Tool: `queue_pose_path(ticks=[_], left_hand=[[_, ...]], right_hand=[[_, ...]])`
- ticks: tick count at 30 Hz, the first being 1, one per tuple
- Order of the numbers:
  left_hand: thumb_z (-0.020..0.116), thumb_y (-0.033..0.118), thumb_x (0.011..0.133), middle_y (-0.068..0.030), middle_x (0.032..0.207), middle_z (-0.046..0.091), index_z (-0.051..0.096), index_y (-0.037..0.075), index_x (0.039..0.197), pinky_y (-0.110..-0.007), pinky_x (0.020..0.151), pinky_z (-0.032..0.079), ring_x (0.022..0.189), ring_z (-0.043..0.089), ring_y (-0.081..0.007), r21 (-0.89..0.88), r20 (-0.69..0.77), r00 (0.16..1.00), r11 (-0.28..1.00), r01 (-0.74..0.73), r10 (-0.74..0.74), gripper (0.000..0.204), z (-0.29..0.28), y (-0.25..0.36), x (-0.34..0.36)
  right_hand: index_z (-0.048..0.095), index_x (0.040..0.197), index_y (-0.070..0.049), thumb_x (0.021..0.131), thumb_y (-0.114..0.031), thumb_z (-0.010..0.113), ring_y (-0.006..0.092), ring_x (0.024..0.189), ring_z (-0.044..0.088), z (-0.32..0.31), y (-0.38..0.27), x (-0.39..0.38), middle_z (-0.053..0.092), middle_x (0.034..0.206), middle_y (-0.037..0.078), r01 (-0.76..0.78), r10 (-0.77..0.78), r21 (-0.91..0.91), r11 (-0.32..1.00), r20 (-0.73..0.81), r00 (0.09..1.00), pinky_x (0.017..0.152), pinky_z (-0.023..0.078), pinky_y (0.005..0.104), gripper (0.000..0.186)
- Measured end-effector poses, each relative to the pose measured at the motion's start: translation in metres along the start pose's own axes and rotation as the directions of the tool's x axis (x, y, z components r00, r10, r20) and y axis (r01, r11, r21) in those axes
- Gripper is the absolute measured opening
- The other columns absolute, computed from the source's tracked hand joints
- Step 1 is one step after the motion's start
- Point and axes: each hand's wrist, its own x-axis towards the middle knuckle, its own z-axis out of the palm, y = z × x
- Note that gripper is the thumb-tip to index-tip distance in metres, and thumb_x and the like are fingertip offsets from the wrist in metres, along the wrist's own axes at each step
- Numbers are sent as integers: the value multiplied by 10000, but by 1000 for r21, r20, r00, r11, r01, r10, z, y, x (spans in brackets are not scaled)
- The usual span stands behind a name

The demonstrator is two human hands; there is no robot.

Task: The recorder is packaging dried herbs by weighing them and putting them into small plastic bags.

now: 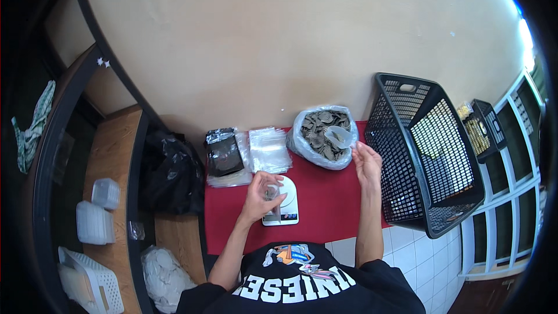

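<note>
My left hand (256, 202) is closed on a small clear plastic bag (271, 193), held upright with its mouth up over a white kitchen scale (290, 202). A little dark content seems to be inside, though it is too small to make out. My right hand (368, 166) pinches the handle of a translucent plastic scoop (338, 137). The scoop's bowl rests among dark grey ridged chips (317, 129), which fill a large open plastic bag (297, 141) behind and right of the scale.
Flat clear bags (269, 150) and dark-faced pouches (223, 156) lie on the red cloth (325, 206) at the back left. A big black basket (415, 157) stands at the right. On the left, a wooden shelf (116, 151) carries clear containers (95, 224) and a white basket (104, 288).
</note>
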Motion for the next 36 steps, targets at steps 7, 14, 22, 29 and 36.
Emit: queue_pose_path(ticks=[7,14,22,29,36], left_hand=[[875,89,725,-118,1100,620,517,34,1129,-350,860,531,1023,624,-186,610,-167,960,789,-80,227,543,32,-1,23],[893,111,705,-119,1077,627,503,34,1132,-374,821,545,1007,641,-218,594,-150,962,799,-96,227,584,46,3,33],[868,97,582,-158,1183,591,518,63,1100,-441,1026,372,1164,564,-357,749,37,954,623,-224,298,626,55,17,19],[856,119,633,-174,1186,585,467,42,1125,-490,985,420,1104,549,-394,656,39,990,743,-129,137,632,69,7,16],[858,99,684,-207,1107,602,392,23,1177,-442,930,510,1044,638,-329,565,-42,987,819,-102,152,683,53,-16,19]], right_hand=[[687,1106,104,988,-14,671,171,676,695,44,-30,-68,718,869,142,-60,76,-67,996,265,961,612,601,257,168],[698,1072,120,978,-2,676,182,666,702,62,-28,-97,714,848,148,-112,170,-183,977,346,923,553,596,270,156],[695,1064,108,964,8,681,156,593,702,88,-56,-126,709,743,132,191,173,-677,710,431,886,495,584,279,143],[686,1154,22,885,31,732,212,658,744,135,-56,-164,736,828,175,820,-86,-536,203,824,560,594,592,290,273],[661,1195,28,885,34,737,235,676,745,130,-58,-161,737,883,181,784,-121,-553,282,790,601,584,587,334,319]])
